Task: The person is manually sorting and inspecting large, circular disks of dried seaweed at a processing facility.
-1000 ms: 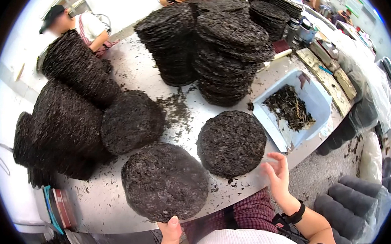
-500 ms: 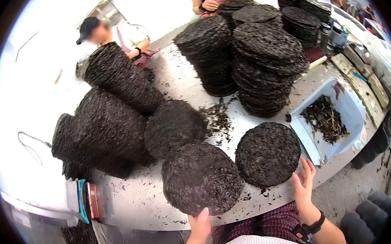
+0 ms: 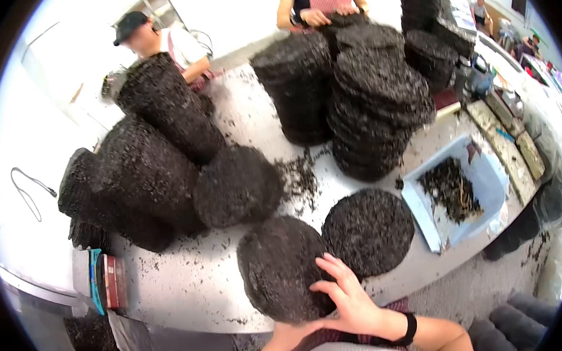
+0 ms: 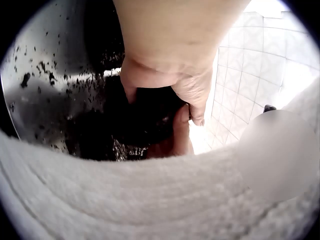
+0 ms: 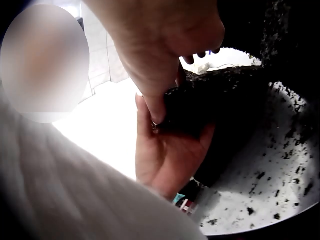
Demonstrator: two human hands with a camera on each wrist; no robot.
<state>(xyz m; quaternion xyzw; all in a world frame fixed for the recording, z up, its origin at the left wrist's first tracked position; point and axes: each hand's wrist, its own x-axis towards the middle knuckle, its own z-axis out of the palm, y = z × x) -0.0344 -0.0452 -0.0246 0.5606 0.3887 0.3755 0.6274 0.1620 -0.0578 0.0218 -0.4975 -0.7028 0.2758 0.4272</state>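
A dark, crumbly round sheet (image 3: 283,268) is held tilted over the near side of the table. My left hand (image 3: 285,342) grips its bottom edge; in the right wrist view that palm (image 5: 172,155) lies against it, thumb up along the edge. My right hand (image 3: 350,300) reaches over the sheet's right side with spread fingers. The right wrist view shows that hand (image 5: 175,50) with its thumb pinching the edge beside the left thumb. In the left wrist view my left hand (image 4: 165,75) hides much of the sheet. Another round (image 3: 368,232) lies flat to the right.
Tall stacks of dark rounds (image 3: 142,174) stand at left, and more (image 3: 380,111) at the back. A blue tray (image 3: 497,185) of scraps sits right, beside wooden boards (image 3: 501,149). Dark crumbs dot the table (image 3: 172,295). Two people work across it.
My right hand has moved left from beside the flat round onto the held sheet. That sheet has tilted up and its near edge has come lower, toward my body.
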